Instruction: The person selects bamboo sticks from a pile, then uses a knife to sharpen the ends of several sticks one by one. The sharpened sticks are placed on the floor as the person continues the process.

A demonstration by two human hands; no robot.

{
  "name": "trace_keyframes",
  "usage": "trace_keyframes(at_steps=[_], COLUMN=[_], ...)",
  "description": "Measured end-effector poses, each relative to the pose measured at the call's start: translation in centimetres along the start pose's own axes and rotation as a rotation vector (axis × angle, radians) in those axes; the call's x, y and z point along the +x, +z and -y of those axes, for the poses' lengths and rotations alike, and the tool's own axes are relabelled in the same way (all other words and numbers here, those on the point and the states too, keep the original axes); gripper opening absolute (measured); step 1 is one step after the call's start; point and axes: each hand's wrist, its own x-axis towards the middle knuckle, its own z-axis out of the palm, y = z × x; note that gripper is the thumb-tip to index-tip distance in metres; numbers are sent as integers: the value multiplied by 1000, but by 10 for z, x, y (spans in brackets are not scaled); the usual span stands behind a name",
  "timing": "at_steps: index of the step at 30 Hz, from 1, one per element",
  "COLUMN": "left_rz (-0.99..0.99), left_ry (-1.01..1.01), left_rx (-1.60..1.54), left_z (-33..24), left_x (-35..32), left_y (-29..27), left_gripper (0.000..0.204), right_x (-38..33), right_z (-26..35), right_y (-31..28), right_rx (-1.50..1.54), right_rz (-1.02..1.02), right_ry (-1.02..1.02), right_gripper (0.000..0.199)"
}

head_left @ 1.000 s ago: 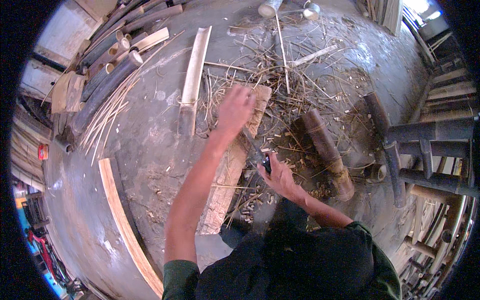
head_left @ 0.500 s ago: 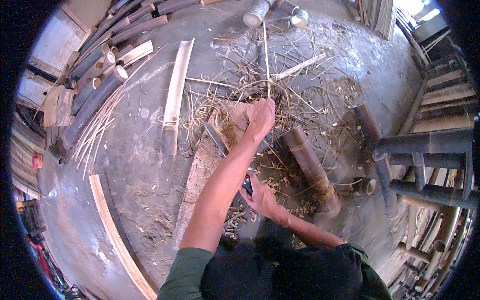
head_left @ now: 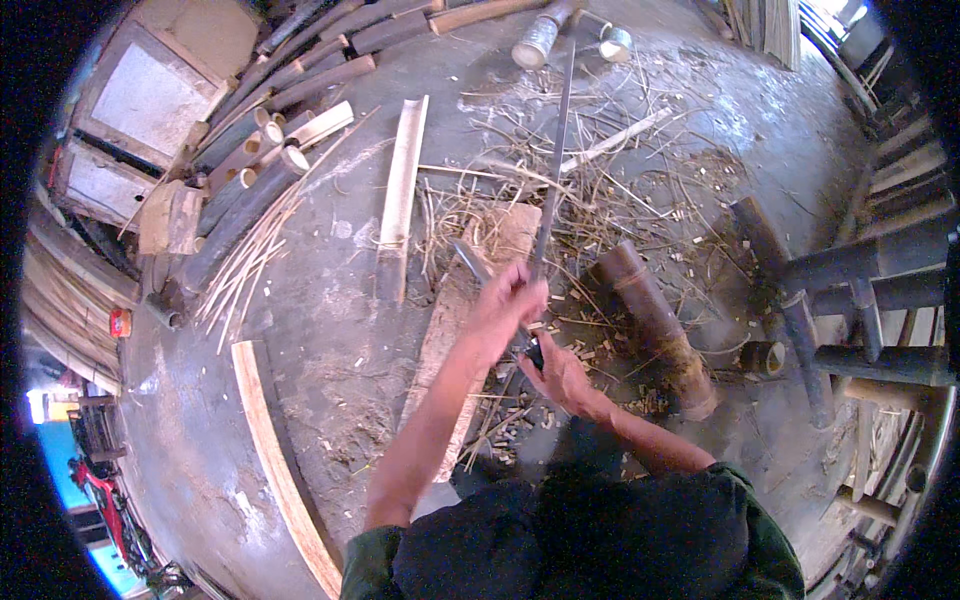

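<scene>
A long, thin bamboo strip (head_left: 560, 150) points away from me, its near end in my left hand (head_left: 508, 308). The fingers of that hand are closed round it, and its dark side shows. Close by on the right, my right hand (head_left: 562, 378) grips the dark handle of a knife (head_left: 470, 261). The blade runs to the far left, passing beneath my left hand, which hides its middle. Under the blade lies a rough wooden board (head_left: 440, 370). Small cut bamboo pieces (head_left: 510, 425) are scattered on the floor below my hands.
Curly bamboo shavings (head_left: 600, 190) cover the floor ahead. A thick bamboo tube (head_left: 655, 330) lies on the right, near a dark bamboo frame (head_left: 860, 260). Leftward lie a split bamboo length (head_left: 403, 180), a pale slat (head_left: 275, 450), a bundle of thin sticks (head_left: 250, 260) and stacked bamboo poles.
My left hand has drawn back toward me, close to the right hand, bringing the strip with it. The knife stays in my right hand. The whole view has shifted a little.
</scene>
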Motion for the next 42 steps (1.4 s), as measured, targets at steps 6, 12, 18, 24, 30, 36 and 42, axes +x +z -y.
trace_keyframes(at_steps=[6, 12, 18, 24, 30, 36, 42], left_rz=[-102, -447, -588, -777, -880, -876, -876], left_ry=[257, 495, 648, 692, 724, 740, 718], left_rx=[-76, 442, 274, 300, 335, 516, 697], left_z=[-53, -83, -103, -146, -152, -191, -189], left_x=[-12, -31, -57, -85, -128, -161, -176], left_y=[26, -10, -70, -112, -140, -114, -73], left_gripper=[29, 20, 19, 17, 20, 26, 23], right_x=[-2, 16, 24, 24, 17, 23, 23], right_z=[3, 24, 57, 90, 148, 219, 294], right_y=[-3, -75, -99, -110, -128, -179, -215], right_rx=[-26, 217, 390, 753, 1033, 825, 798], right_rz=[65, 59, 4, 135, 129, 320, 404], right_ry=[81, 174, 217, 382, 501, 40, -186], right_gripper=[47, 37, 28, 25, 30, 43, 48])
